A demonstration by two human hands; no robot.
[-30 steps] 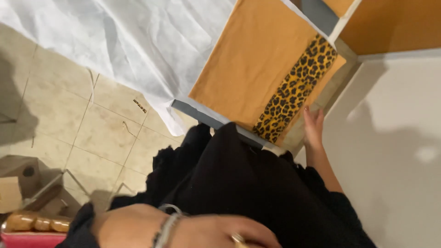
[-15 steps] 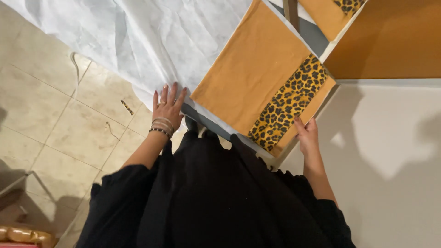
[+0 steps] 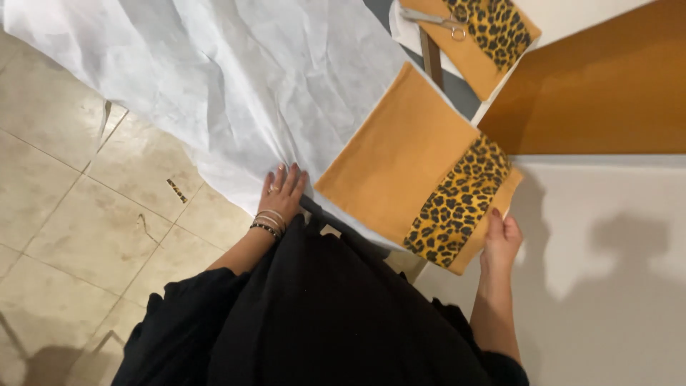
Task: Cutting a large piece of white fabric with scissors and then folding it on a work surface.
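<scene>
Mustard felt: flat rectangular mustard-yellow fabric piece w/ a leopard-print band (image 3: pixel 421 182) across its near end, lying on the table edge, head view.
R hand: right hand (image 3: pixel 500 239) at the piece's near right corner, fingers curled onto the corner edge, gripping it; thumb side hidden, so grip depth can't be told.
L hand: left hand (image 3: pixel 282 191) open, fingers spread, palm down flat on the crumpled white paper sheet (image 3: pixel 236 78), just beside the fabric piece's left corner, not touching it.
Wrist: thin bracelets (image 3: pixel 268 221) on L wrist.
Paper: white sheet covers the table, hangs over its edge toward the beige tiled floor (image 3: pixel 78 207).
Far end: second mustard piece w/ leopard print (image 3: pixel 475 32), small metal scissors (image 3: pixel 439 21) lying on top.
Right side: orange-brown panel (image 3: pixel 593 100) above a pale grey surface (image 3: pixel 614 271).
Body: black garment (image 3: pixel 314 314) fills the lower middle.
</scene>
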